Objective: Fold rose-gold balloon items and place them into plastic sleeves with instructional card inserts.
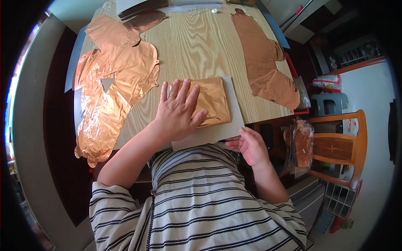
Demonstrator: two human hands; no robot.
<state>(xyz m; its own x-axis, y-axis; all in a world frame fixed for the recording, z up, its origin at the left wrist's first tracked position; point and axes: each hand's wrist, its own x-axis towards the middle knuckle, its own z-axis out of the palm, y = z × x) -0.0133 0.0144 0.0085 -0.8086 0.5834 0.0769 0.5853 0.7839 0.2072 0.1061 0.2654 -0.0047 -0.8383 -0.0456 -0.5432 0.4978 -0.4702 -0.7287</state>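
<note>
A folded, shiny copper-coloured foil balloon lies as a neat rectangle on a pale card at the table's near edge. My left hand presses flat on the foil's left part, fingers spread, a ring on one of them. At the card's near right corner, my right hand pinches the edge between thumb and fingers. The card juts out past the table edge toward my body. On the left, a large flat foil balloon is spread out, creased and reflective. Another flat foil balloon lies along the right side.
The wood-grain table carries a small white object at its far side. A wooden chair stands at the right, with clear packets of copper-coloured foil by its seat. Behind it is a grey stool.
</note>
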